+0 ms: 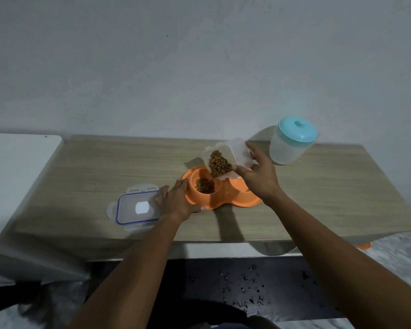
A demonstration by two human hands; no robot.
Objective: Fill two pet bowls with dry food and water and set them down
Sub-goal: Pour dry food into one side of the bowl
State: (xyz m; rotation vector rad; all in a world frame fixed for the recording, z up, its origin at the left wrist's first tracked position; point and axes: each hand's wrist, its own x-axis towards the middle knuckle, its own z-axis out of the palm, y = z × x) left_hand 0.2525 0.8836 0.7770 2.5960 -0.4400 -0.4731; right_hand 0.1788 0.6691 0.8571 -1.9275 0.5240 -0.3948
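Right hand (pixel 259 179) grips tilted food container (pixel 226 160), pouring kibble (pixel 217 163) into orange double bowl (pixel 223 203), midway between desk (pixel 105 162) front and back edges | left hand (pixel 176 200) grips bowl's rim, likely steadying it.

Both arms bare, reach forward. Left grip (pixel 176 200) low, palm down — fingers (pixel 179 185) and thumb curl round orange dish (pixel 235 203) edge. Right grip (pixel 256 179) higher — holds food box (pixel 237 150) tipped, thumb on near side.
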